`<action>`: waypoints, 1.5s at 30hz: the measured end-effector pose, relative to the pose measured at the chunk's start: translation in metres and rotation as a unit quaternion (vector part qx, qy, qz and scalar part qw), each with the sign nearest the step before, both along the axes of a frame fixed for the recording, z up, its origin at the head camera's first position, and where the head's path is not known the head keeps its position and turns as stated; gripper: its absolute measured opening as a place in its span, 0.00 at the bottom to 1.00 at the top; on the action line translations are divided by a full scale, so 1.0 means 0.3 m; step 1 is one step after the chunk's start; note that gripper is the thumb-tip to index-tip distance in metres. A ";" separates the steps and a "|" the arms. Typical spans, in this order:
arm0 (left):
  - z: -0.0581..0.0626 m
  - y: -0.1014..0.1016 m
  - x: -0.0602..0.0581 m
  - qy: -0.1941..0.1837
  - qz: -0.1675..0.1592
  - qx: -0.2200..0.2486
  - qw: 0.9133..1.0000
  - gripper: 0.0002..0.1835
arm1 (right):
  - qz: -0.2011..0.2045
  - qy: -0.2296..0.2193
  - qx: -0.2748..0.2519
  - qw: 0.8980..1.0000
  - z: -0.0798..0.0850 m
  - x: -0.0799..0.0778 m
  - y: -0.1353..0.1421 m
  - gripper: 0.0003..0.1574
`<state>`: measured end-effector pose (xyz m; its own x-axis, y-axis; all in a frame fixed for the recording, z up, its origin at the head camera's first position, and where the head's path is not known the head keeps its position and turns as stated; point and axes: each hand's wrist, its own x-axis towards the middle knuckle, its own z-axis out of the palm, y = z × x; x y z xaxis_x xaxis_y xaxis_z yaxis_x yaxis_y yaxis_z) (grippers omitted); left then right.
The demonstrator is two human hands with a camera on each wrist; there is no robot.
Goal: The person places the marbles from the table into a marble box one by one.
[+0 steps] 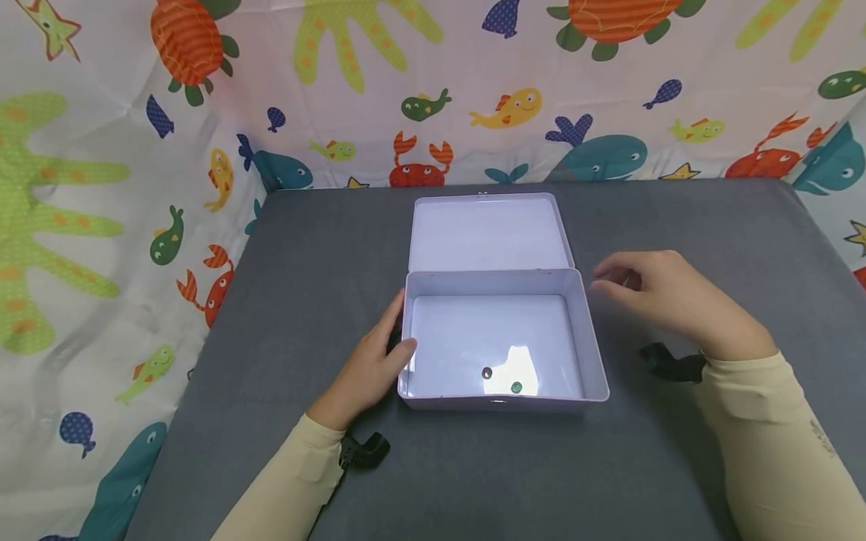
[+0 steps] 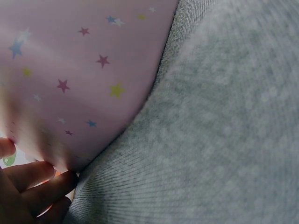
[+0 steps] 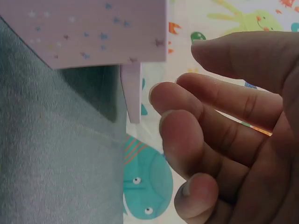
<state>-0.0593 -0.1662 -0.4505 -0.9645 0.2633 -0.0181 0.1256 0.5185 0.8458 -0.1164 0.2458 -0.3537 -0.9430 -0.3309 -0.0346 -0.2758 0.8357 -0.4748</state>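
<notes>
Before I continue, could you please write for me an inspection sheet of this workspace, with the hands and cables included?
Surface: grey table, fabric-like texture.
Box: open, its lid tipped away from the person.
Small pieces: one dark piece and one green piece on the box floor, apart from each other.
Clutter: nothing seen.
Left hand: holds the box at its left side, thumb over the rim.
Right hand: beside the box, fingers loosely bent, holding nothing visible.
Cables: nothing seen for certain.
Surroundings: curtain printed with sea animals.
</notes>
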 end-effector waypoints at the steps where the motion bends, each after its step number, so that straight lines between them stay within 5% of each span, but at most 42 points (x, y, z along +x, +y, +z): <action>1: -0.001 0.001 0.000 0.000 -0.001 0.001 1.000 0.41 | -0.002 -0.001 0.002 1.000 -0.001 -0.001 0.009 0.14; 9: -0.010 0.002 -0.007 -0.005 -0.002 0.013 1.000 0.41 | -0.010 -0.004 0.010 1.000 -0.004 -0.017 0.064 0.15; 24: 0.007 -0.001 0.003 -0.017 0.003 0.008 1.000 0.42 | -0.091 -0.060 0.004 0.994 -0.033 -0.070 0.217 0.25; 45: 0.007 0.005 -0.004 0.007 -0.015 0.010 1.000 0.42 | -0.105 -0.144 0.071 0.981 -0.110 -0.098 0.381 0.26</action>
